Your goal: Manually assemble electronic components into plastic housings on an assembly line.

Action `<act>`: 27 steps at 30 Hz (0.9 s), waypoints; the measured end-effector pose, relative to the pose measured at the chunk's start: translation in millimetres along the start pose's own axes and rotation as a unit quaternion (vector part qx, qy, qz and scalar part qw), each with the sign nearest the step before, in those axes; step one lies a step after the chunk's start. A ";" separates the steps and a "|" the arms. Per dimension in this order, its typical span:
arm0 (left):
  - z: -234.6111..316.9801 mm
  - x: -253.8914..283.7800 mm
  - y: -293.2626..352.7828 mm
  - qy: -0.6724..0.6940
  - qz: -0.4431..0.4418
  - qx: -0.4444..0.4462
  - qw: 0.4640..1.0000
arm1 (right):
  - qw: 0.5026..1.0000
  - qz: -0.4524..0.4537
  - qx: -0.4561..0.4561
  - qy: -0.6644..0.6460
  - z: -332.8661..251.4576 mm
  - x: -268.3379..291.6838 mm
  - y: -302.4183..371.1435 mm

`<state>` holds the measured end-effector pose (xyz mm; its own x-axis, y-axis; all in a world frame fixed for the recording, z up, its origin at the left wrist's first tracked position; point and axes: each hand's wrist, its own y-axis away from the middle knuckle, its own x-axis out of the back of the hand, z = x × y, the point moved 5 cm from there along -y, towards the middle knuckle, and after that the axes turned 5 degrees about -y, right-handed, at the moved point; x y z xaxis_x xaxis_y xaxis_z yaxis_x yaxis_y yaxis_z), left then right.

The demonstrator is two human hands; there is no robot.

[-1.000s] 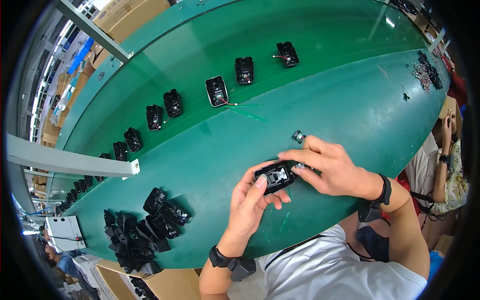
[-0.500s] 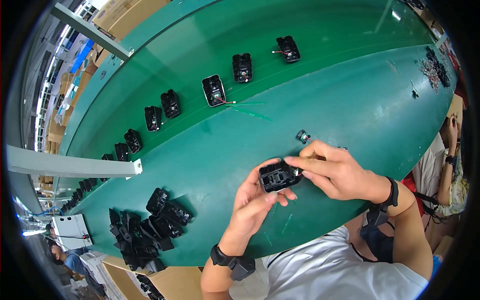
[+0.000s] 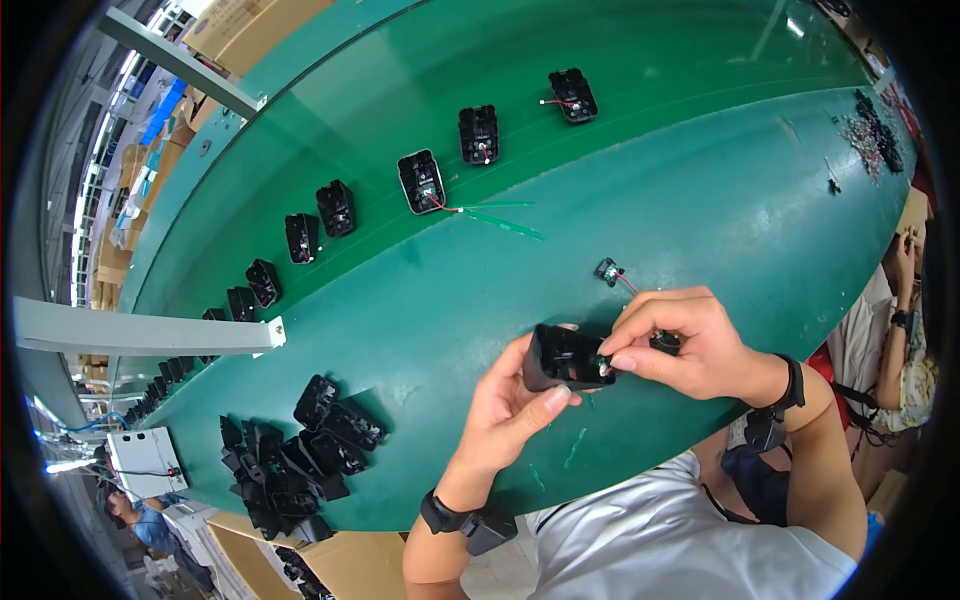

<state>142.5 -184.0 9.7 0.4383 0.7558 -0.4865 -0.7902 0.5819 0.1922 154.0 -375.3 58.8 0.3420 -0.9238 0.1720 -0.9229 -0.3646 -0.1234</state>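
Above the table [image 3: 440, 320], left fingers [image 3: 546, 402] grip a hollow black housing [image 3: 565, 360], long axis left-to-right, opening tilted rightward; right fingers [image 3: 640, 362] pinch a small part [image 3: 605, 365].

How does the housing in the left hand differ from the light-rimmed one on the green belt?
The held housing is tilted in the left hand, while the light-rimmed housing lies open side up on the belt. The held housing exposes its black outer wall; the light-rimmed housing mainly shows its inside, with a red wire trailing out. Both have black interiors.
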 end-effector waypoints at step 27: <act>2.8 0.4 6.5 -0.197 -0.026 -0.073 0.977 | 0.947 0.000 0.241 0.213 -16.1 -5.7 16.2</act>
<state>138.8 -179.0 13.1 0.5873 0.8002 -0.1215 -0.8028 0.5951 0.0385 134.2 -374.1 71.5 0.1458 -0.8304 0.5378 -0.6991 -0.4711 -0.5379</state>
